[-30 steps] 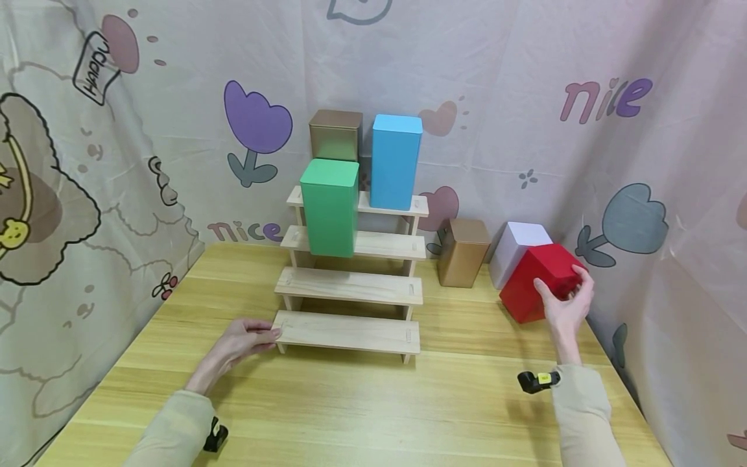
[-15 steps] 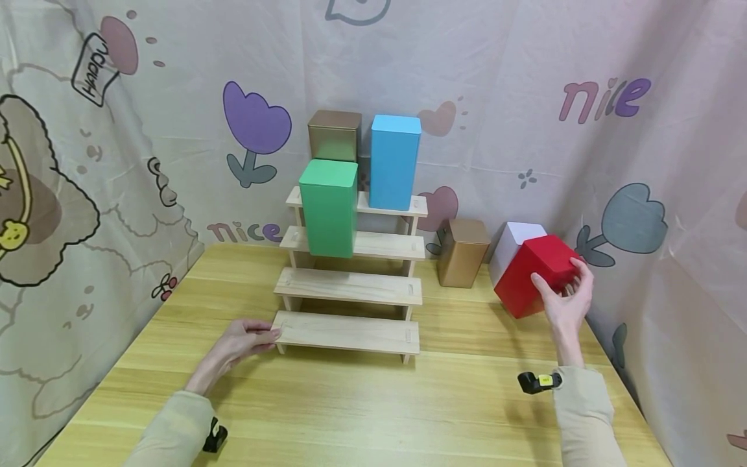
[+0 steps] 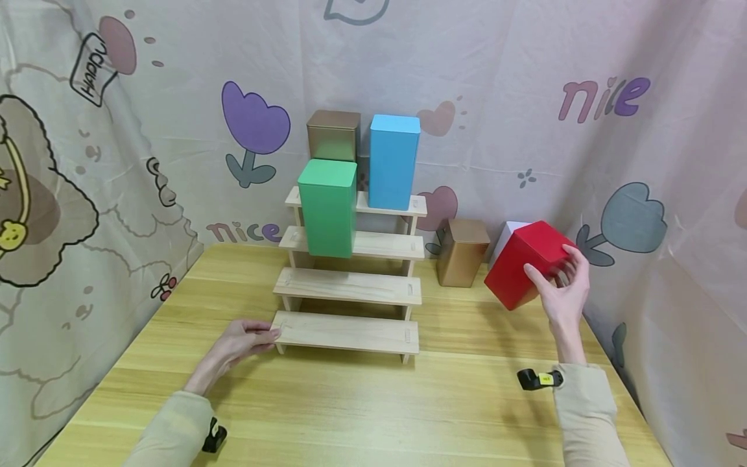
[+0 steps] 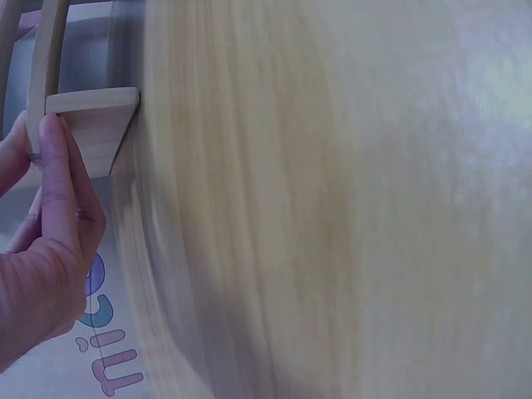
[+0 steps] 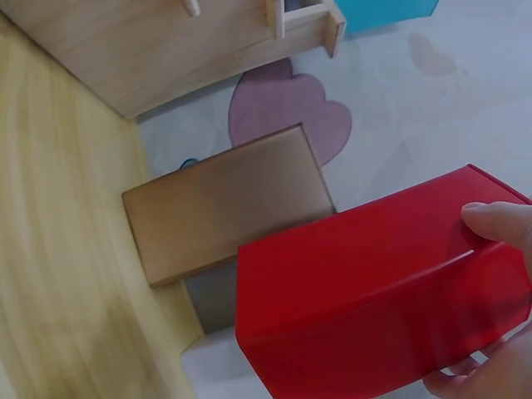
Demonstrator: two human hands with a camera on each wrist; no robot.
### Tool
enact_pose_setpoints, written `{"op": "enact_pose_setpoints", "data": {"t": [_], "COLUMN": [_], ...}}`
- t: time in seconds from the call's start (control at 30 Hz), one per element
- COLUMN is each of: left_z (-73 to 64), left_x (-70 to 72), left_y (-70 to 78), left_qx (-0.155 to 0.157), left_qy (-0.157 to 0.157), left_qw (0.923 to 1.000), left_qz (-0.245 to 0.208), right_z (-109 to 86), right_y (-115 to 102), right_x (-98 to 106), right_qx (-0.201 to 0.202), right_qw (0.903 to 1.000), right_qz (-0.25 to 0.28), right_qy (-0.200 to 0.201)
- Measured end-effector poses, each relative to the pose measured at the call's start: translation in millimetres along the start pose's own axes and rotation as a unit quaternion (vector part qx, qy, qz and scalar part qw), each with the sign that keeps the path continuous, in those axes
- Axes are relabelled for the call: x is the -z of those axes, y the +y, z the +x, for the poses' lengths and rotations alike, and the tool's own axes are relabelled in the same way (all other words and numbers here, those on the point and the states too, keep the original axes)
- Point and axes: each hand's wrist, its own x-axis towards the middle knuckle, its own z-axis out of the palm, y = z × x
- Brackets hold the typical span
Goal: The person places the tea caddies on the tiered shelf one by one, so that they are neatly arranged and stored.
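My right hand (image 3: 565,292) grips a red box (image 3: 519,266) near its top, thumb on the near face. The box is tilted and raised off the table; in the right wrist view the red box (image 5: 357,291) overlaps a bronze box and a white one. My left hand (image 3: 242,340) pinches the left end of the lowest step of a wooden stepped stand (image 3: 350,331), as the fingers (image 4: 56,179) show in the left wrist view. On the stand, a green box (image 3: 328,211) is on the second step from the top. A blue box (image 3: 393,165) and a brown-gold box (image 3: 334,133) are on the top step.
Right of the stand, a bronze box (image 3: 463,253) stands on the wooden table (image 3: 373,408). A white box (image 3: 506,237) is beside it, mostly hidden behind the red one. A printed curtain (image 3: 484,58) hangs behind and along both sides.
The red box, held in my right hand, has risen off the table and shifted slightly left, covering more of the white box. My left hand stays on the stand.
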Motion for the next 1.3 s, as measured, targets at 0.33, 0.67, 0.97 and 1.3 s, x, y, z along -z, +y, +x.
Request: {"op": "enact_pose_setpoints", "data": {"t": [0.33,0.67,0.97,1.3], "left_z": [0.3,0.1,0.9,-2.1], "left_x": [-0.2,-0.5,-0.6,-0.5], "left_y": [0.2,0.7,0.5,2.1], "left_qx": [0.002,0.004,0.002,-0.003], "left_qy": [-0.001,0.001,-0.003,-0.003], "left_qw": [1.0,1.0,1.0,0.9999], "left_qz": [-0.004,-0.007,-0.003,0.01], "right_z": [5.6,9.6,16.9,23.5], "right_y": [-23.3,-51.0,-70.3,-98.6], "right_x": [-4.6,-12.0,-20.6,-32.5], "right_qx": [0.026,0.043,0.072,0.091], "right_qw": [0.9973,0.9926,0.9838,0.9748], "right_qz": [0.056,0.023,0.063,0.049], "right_qy": [-0.04,-0.111,-0.152,-0.197]}}
